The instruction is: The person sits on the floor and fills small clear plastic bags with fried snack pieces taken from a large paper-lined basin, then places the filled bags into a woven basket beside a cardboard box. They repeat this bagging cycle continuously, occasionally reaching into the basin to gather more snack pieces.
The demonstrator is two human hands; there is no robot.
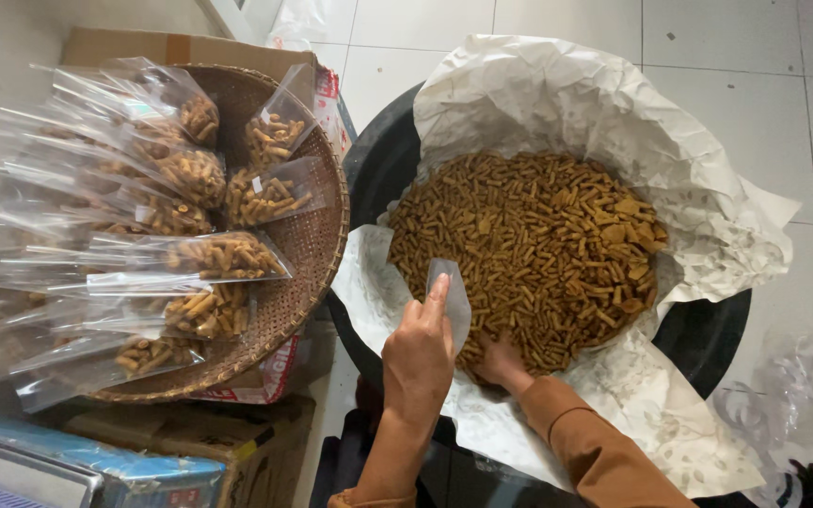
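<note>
My left hand holds a small clear plastic bag upright at the near edge of a heap of brown stick-shaped snacks. The snacks lie on crumpled white paper lining a large black tub. My right hand, in an orange-brown sleeve, is dug into the snacks just right of the bag, its fingers mostly hidden behind the bag and the sticks.
A round woven tray on the left carries several clear bags filled with the same snacks. It rests on cardboard boxes. A blue box sits at the bottom left. Loose clear plastic lies on the white tiled floor at the right.
</note>
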